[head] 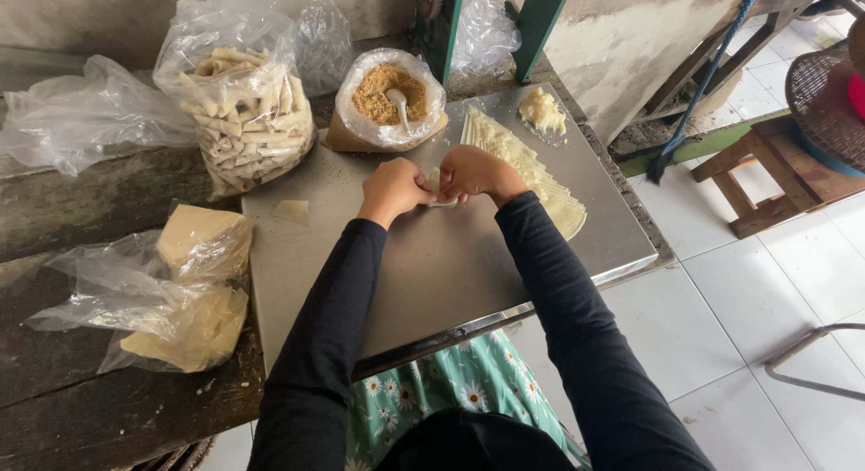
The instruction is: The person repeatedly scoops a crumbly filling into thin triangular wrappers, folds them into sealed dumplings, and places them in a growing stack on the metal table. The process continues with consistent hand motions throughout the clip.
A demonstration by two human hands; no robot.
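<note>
My left hand (393, 188) and my right hand (475, 173) meet over the middle of a steel tray (432, 255), both closed on one pale wrapper (439, 190) that shows only between the fingers. Right of my right hand lies a fanned stack of thin pale wrappers (541, 178). Behind the hands a bag of brown crumbly filling (389, 97) stands open with a white spoon (398, 102) in it. A lump of pale dough or paste (541, 110) rests at the tray's far right corner.
A clear bag of finished rolls (248, 120) stands at the tray's far left. Bagged wrapper stacks (194, 282) lie on the dark wooden bench (72, 219). One loose wrapper piece (292, 210) lies on the tray. A wooden stool (775, 178) stands on the white tile floor at right.
</note>
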